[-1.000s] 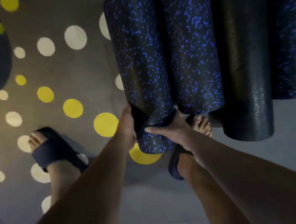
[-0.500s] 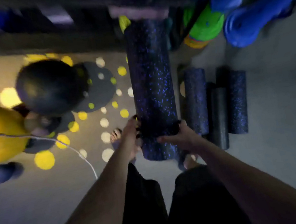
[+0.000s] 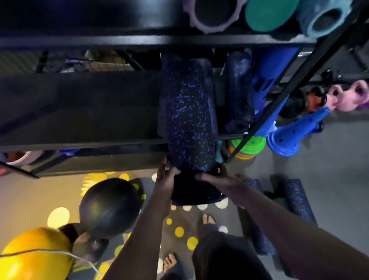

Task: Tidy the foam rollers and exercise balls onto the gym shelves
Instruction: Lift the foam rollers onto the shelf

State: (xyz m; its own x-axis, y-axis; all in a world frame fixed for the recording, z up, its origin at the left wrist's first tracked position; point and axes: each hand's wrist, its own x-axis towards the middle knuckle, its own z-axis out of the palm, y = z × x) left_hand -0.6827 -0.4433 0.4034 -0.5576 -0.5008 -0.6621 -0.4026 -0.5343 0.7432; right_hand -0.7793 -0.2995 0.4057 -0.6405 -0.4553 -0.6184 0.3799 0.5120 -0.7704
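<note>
A long black foam roller with blue speckles (image 3: 188, 121) points away from me, its far end over the middle shelf (image 3: 67, 120) of a black rack. My left hand (image 3: 165, 180) grips its near end from the left and my right hand (image 3: 217, 176) grips it from the right. Another speckled roller (image 3: 239, 93) lies on that shelf just to the right. More speckled rollers (image 3: 296, 201) lie on the floor at the right. A black exercise ball (image 3: 111, 207) and a yellow exercise ball (image 3: 30, 267) sit on the floor at the left.
The top shelf holds a pink ridged roller (image 3: 214, 2), a green roller (image 3: 271, 0) and a teal roller (image 3: 324, 8). Blue cones (image 3: 292, 135) and stacked coloured discs (image 3: 248, 148) stand beside the rack's right post. Pink kettlebells (image 3: 345, 97) sit further right. My feet stand on a dotted mat (image 3: 179, 231).
I have lifted the speckled roller off the floor with both hands and raised it to shelf height; its far end now reaches over the middle shelf. The view has tilted up to the rack.
</note>
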